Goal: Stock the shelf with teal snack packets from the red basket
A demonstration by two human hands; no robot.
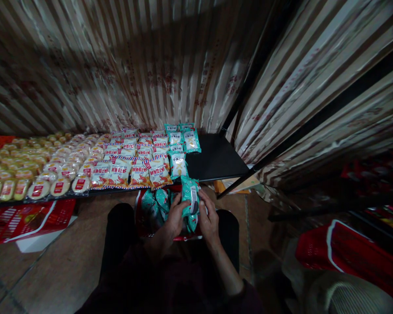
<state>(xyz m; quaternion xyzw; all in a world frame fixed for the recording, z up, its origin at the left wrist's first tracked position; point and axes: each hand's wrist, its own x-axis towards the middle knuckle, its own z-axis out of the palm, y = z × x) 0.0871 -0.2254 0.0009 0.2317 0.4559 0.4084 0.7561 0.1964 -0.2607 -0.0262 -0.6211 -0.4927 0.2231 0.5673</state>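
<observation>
Between my two hands is a teal snack bag (pixel 190 196), its back with a white label turned up. My left hand (pixel 174 217) grips its left side, thumb across the front. On the right edge of the same bag, my right hand (pixel 208 216) presses with its fingers. Below them a red basket (pixel 139 226) stands between my knees, holding several more teal bags (pixel 150 207). Just beyond, teal snack bags (pixel 177 165) with white fronts lie in a column on the black shelf (pixel 212 159), beside rows of red-and-white snack bags (pixel 119 171).
Round wrapped cakes (pixel 59 186) and yellow packaged cakes (pixel 7 189) fill the shelf's left part. A patterned curtain (pixel 170 65) hangs behind. A black shelf post (pixel 239 181) slants at the right. Red baskets stand lower left (pixel 29 218) and lower right (pixel 317 248).
</observation>
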